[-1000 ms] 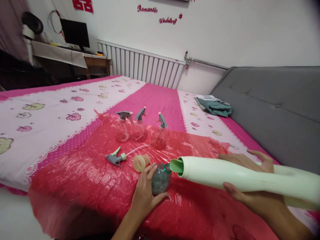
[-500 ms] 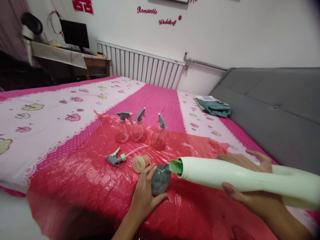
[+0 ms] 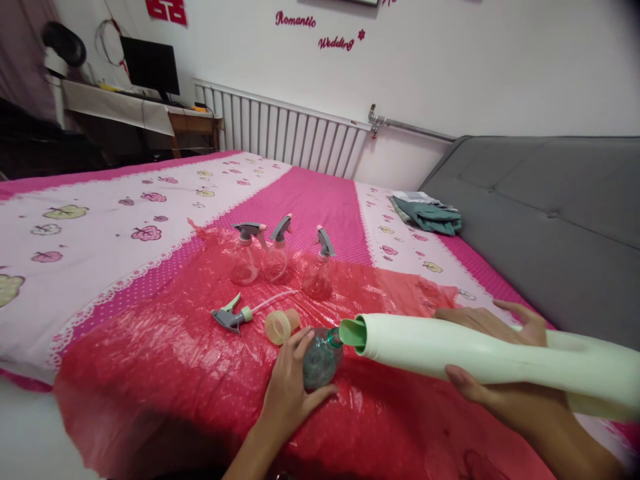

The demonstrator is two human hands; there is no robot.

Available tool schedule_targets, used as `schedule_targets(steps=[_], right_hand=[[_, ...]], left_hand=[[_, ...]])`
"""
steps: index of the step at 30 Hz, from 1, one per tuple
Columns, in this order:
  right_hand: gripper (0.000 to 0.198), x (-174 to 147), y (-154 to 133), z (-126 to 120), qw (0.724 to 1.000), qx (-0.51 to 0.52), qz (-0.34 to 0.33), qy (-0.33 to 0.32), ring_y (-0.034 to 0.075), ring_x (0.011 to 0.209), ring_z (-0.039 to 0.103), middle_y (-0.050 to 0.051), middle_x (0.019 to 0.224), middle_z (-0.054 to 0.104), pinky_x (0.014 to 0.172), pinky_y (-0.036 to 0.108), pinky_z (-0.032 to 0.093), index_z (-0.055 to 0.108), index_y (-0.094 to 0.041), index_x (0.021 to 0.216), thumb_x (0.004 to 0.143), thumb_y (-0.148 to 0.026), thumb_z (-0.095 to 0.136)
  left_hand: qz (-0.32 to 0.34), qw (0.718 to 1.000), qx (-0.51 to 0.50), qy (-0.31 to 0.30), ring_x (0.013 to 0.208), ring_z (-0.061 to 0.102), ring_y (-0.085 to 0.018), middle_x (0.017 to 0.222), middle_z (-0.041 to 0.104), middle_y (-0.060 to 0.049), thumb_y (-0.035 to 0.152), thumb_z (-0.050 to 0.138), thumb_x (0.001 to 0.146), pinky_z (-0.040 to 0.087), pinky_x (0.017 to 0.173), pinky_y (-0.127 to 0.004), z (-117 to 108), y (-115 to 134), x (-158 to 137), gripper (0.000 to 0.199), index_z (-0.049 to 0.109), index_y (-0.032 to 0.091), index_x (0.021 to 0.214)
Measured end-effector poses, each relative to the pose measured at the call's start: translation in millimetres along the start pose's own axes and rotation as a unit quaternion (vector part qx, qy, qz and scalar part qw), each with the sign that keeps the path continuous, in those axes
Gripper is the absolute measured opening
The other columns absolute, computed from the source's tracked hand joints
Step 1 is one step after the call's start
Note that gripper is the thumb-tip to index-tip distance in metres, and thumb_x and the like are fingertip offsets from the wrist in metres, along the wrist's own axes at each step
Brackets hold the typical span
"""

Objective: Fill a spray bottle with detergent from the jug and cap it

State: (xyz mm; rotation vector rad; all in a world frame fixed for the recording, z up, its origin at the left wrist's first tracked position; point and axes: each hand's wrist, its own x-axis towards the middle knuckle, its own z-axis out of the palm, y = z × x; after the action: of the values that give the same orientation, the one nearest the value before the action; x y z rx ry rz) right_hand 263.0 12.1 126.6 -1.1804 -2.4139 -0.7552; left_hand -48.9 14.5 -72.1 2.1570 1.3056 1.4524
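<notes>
My left hand (image 3: 287,380) is wrapped round a clear greenish spray bottle (image 3: 321,363), which has no spray head and leans to the right. Gripped in my right hand (image 3: 493,333) is a large pale green jug (image 3: 420,343), tipped nearly level. Its green spout (image 3: 352,332) meets the mouth of the bottle. Any liquid between them is too hard to make out. Left of the bottle lies a yellowish cap-like cup (image 3: 281,327). Beyond that rests a loose grey and green trigger spray head (image 3: 232,316) with its thin tube.
Three clear spray bottles (image 3: 317,279) with grey trigger heads stand farther back on the red plastic sheet (image 3: 165,340). Under the sheet is a bed with a pink patterned cover (image 3: 320,197). Folded clothes (image 3: 429,215) lie by the grey headboard (image 3: 550,200) on the right.
</notes>
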Motion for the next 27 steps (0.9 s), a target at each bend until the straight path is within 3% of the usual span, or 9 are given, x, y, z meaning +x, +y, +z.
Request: schedule_targets(steps=[27], right_hand=[[0.043,0.0,0.4,2.7,1.000,0.005,-0.001,0.008,0.031,0.088,0.075,0.005,0.099,0.077,0.100,0.055,0.028,0.057,-0.025,0.118,0.100,-0.060,0.039]], left_hand=[[-0.004,1.000,0.001,-0.007,0.136,0.061,-0.042,0.149,0.056,-0.019,0.039,0.092,0.082,0.055,0.109,-0.061,0.2,0.5,-0.7,0.103,0.029,0.030,0.162]])
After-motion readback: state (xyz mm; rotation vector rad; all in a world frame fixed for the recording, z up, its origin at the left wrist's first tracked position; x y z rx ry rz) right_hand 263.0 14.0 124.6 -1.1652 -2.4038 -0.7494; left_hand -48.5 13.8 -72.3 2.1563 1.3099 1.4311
